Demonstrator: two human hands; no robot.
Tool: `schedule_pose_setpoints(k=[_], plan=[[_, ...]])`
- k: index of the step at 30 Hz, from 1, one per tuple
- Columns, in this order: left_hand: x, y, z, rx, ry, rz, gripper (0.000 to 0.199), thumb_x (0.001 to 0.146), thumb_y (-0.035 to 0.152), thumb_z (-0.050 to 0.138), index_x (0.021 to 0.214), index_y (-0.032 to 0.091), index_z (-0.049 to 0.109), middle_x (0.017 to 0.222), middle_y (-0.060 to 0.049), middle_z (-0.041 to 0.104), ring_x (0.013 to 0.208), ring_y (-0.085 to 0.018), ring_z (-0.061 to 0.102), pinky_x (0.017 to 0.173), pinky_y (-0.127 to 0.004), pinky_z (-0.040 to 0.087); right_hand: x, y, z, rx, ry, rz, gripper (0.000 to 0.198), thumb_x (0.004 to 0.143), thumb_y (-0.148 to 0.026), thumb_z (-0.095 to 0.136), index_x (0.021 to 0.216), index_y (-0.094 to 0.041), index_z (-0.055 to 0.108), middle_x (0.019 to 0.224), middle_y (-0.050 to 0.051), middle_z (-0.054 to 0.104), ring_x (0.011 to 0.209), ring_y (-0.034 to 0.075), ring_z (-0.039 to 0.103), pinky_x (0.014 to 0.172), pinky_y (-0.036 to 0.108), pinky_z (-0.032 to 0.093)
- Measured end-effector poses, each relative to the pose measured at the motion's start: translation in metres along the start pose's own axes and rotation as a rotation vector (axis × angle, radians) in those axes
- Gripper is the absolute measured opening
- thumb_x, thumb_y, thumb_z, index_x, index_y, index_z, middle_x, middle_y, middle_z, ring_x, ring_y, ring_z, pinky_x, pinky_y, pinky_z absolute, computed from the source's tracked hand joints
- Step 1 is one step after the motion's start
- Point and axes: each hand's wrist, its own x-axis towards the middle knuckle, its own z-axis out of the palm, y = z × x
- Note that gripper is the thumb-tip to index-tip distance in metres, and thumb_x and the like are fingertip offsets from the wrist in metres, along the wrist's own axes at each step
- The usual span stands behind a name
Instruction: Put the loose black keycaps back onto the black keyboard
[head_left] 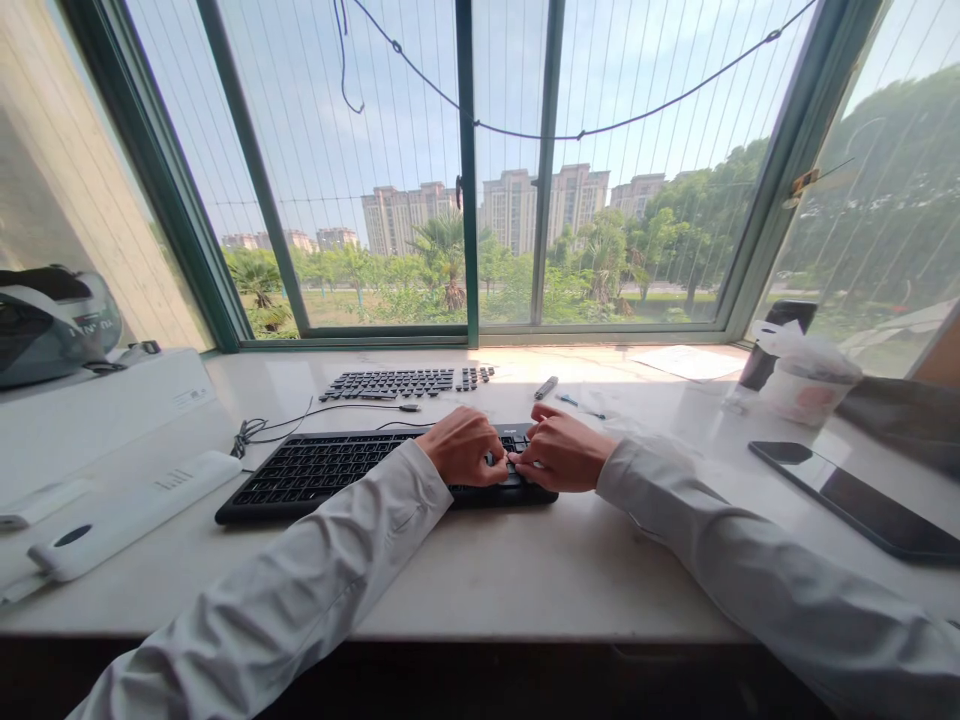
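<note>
Brace keyboard (315, 468) flat on bench (600, 590), force square; left hand (466, 447), right hand (564, 448) curled over it, can't tell whether either grip holds anything.

a dark flat phone (844, 488) to the right of the right hand (561, 448), a plastic-wrapped cup (806, 388) beyond that hand on the same side, a long white device (154, 508) left of the left hand (466, 446), a green-framed window (466, 270) beyond both

Black keyboard (319, 464) lying flat; dark keycaps (394, 383) in rows behind.
</note>
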Motion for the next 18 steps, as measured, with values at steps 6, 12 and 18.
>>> schedule_pose_setpoints(k=[6,12,18], plan=[[-0.006,-0.01,-0.004,0.039,0.083,-0.073,0.028,0.079,0.029,0.05,0.067,0.02,0.073,0.056,-0.003,0.066,0.049,-0.011,0.053,0.05,-0.023,0.028,-0.009,0.01,0.004,0.119,0.214,0.182,0.035,0.092,-0.037,0.043,0.085,-0.025,0.075,0.051,0.0,0.058,0.051,0.01,0.041,0.075,0.032,0.026],[-0.008,-0.021,-0.002,0.075,0.166,-0.258,0.027,0.079,0.031,0.051,0.067,0.02,0.073,0.06,-0.003,0.069,0.052,-0.012,0.055,0.052,-0.023,0.028,-0.009,0.008,0.006,0.148,0.149,0.106,0.036,0.091,-0.039,0.045,0.082,-0.024,0.076,0.049,0.001,0.059,0.047,0.01,0.037,0.069,0.031,0.026],[-0.008,-0.024,0.005,0.068,0.133,-0.246,0.029,0.08,0.032,0.05,0.07,0.021,0.074,0.058,-0.003,0.067,0.049,-0.012,0.052,0.051,-0.024,0.027,-0.01,0.005,0.003,0.223,0.176,0.0,0.037,0.091,-0.039,0.045,0.076,-0.023,0.076,0.045,0.0,0.056,0.047,0.009,0.041,0.071,0.032,0.027]])
